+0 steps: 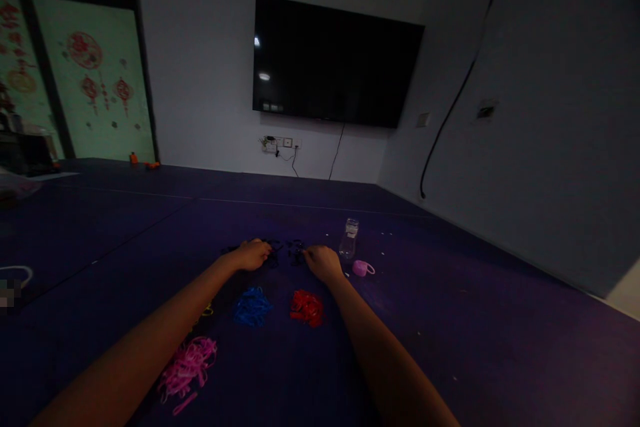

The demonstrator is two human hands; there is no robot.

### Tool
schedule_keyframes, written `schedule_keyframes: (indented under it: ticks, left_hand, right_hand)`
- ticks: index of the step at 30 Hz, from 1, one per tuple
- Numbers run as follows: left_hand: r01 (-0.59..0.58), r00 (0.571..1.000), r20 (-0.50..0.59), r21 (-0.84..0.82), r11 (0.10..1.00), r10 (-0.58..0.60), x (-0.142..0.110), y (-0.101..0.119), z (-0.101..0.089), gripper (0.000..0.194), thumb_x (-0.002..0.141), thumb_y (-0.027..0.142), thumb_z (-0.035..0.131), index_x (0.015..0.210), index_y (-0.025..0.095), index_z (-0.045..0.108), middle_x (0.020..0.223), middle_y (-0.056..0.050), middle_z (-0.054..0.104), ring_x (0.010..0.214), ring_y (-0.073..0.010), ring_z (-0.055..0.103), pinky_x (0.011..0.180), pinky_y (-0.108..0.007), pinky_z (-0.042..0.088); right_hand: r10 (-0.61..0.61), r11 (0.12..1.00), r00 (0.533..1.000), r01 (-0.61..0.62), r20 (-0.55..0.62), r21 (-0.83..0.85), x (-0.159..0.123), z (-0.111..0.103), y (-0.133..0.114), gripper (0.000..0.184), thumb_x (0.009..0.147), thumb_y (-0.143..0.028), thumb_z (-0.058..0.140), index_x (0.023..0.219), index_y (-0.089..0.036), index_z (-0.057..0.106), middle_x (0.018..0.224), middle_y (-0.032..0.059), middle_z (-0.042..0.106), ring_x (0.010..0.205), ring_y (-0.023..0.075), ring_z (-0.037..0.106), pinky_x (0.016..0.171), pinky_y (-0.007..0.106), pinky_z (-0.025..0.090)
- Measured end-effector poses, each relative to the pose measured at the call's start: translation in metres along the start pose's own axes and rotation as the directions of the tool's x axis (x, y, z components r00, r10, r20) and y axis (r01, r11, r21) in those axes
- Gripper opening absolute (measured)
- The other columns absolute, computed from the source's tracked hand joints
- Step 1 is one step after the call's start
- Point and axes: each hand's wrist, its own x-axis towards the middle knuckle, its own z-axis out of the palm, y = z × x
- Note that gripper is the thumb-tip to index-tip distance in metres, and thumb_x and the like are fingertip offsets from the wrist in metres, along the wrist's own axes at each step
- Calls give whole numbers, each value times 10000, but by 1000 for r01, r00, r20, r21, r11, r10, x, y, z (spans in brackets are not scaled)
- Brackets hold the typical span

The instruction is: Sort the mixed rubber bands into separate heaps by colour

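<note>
Dark rubber bands (296, 245) lie loosely spread on the purple floor in front of me. My left hand (254, 255) is at the left part of this dark spread, its fingers curled and pressed together. On the other side, my right hand (324, 261) reaches down with fingertips pinched at the dark bands. Whatever is between the fingers of either hand is too dark and small to make out. Nearer to me are a blue band pile (253, 307) and a red band pile (307, 307). Pink bands (189, 365) and a few yellow bands (207, 310) show beside my left forearm, which partly hides them.
A clear plastic bottle (349, 239) lies right of my right hand, beside a pink cap with a loop (361, 268). Small white scraps dot the floor (450, 320). A television (335, 63) hangs on the far wall; a black cable (453, 107) runs down the right wall.
</note>
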Motion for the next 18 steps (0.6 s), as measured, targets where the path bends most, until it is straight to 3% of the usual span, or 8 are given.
schedule_keyframes:
  ticks: [5, 12, 18]
  left_hand:
    - [43, 999, -32, 4, 999, -43, 0, 0, -4, 316, 830, 121, 412, 1032, 249, 618, 1234, -43, 556, 1166, -241, 453, 923, -418, 372]
    - [227, 966, -131, 18, 974, -223, -6, -24, -11, 406, 887, 213, 355, 1278, 159, 448, 1352, -153, 416, 1235, -305, 362, 957, -514, 314]
    - [217, 973, -79, 6, 976, -216, -6, -31, 2, 436, 915, 285, 310, 1334, 201, 396, 1402, -112, 371, 1277, -278, 312, 961, -486, 319]
  right_hand:
    - [9, 1000, 1000, -9, 11, 6, -1, -3, -1, 343, 921, -358, 343, 948, -229, 659, 999, 59, 678, 933, 183, 614, 739, 235, 408]
    - [4, 1000, 1000, -4, 2, 0, -1, -2, -1, 343, 920, -358, 342, 954, -226, 657, 1008, 62, 676, 937, 185, 610, 740, 234, 407]
    - [2, 1000, 1000, -2, 3, 3, -2, -3, -2, 353, 922, -362, 339, 968, -219, 659, 999, 69, 677, 936, 181, 612, 744, 234, 409]
